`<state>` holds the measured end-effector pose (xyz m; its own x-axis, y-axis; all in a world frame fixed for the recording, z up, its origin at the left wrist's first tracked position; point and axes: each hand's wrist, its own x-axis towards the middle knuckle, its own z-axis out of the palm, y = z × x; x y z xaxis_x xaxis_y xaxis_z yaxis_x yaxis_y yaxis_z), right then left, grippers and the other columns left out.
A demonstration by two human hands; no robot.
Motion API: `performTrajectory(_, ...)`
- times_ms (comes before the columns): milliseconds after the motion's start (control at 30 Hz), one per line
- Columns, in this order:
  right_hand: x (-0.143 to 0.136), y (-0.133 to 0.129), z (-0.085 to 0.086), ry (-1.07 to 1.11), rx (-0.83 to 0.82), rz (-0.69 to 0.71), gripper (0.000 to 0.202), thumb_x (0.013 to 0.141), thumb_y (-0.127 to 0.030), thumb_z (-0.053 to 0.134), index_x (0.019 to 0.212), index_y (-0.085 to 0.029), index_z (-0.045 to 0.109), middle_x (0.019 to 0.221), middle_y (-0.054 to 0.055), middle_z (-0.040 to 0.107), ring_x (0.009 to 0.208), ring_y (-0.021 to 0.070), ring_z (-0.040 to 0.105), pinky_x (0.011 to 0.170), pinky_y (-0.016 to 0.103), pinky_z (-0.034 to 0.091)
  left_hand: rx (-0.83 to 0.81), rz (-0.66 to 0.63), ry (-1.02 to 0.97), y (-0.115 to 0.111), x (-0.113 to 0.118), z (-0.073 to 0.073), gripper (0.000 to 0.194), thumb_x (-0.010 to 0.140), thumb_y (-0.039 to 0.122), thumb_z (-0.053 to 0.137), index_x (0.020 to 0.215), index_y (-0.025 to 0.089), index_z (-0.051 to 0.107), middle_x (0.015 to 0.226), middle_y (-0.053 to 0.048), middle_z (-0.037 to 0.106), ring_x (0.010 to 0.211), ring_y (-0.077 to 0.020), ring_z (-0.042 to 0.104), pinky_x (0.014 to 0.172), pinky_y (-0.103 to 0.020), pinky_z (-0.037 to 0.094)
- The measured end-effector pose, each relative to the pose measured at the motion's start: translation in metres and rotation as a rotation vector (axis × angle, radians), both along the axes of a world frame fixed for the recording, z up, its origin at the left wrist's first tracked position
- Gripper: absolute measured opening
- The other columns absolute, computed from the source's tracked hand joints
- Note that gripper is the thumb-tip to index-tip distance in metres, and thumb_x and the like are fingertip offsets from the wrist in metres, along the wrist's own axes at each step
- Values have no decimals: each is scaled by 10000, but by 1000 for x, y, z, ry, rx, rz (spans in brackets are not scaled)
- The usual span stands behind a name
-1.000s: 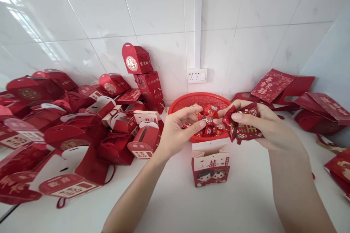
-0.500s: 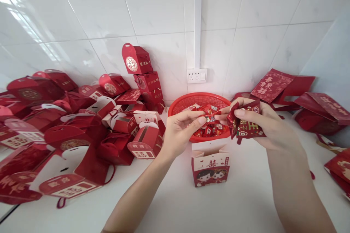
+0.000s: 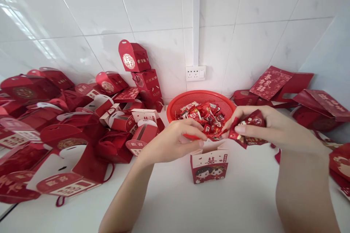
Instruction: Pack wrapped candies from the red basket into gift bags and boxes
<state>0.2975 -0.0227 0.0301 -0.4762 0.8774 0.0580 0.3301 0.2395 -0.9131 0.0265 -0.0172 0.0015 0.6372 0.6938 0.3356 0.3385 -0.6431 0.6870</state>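
Note:
My left hand is over the left side of a small red and white gift box, its thumb and fingers apart and nothing visible between them. The box stands upright with its top open, two cartoon figures on its front. In my right hand, thumb and fingers close on red wrapped candy packets with gold and white print. A small wrapped candy shows by the right fingertips above the box opening; whether they grip it is unclear. Just behind is a red plastic basket of wrapped candies.
Many red gift boxes crowd the left side of the white table, with a stack of boxes against the tiled wall. Folded red cartons lie at the back right. A wall socket is behind the basket.
Both hands have come down from over the basket to the box opening. My left hand has parted from the small candy it was pinching; the right still holds the packets.

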Motion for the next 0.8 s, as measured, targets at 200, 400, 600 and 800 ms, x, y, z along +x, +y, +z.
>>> performTrajectory(200, -20, 1, -6, -203, 93, 40, 151, 896, -372, 657, 936, -235, 706, 605, -17, 626, 527, 141, 545, 470, 256, 382, 10, 13, 174, 1, 6, -3, 229, 894, 152, 619, 736, 210, 774, 694, -9, 673, 618, -147, 594, 597, -233, 427)
performTrajectory(400, -14, 1, -2, 54, 158, -64, 223, 893, -426, 690, 976, -221, 721, 798, 43, 719, 636, 178, 635, 544, 294, 492, -73, 91, 352, -2, 8, 1, 214, 804, 309, 758, 983, 198, 789, 898, -37, 747, 815, -210, 670, 699, -258, 465)
performTrajectory(600, -5, -13, 7, 131, 280, -24, 200, 867, -460, 751, 854, -262, 732, 835, 43, 722, 720, 220, 676, 647, 356, 547, 31, -158, 454, -22, 11, 6, 276, 860, 284, 750, 1135, 259, 753, 1035, -38, 730, 990, -237, 660, 878, -307, 483)
performTrajectory(800, -5, -22, 12, -4, 367, 36, 141, 899, -429, 716, 891, -298, 771, 876, 36, 760, 863, 277, 720, 676, 375, 561, 107, -121, 570, -40, 11, 3, 493, 837, 312, 783, 1311, 358, 654, 1160, -39, 651, 1009, -236, 643, 817, -302, 482)
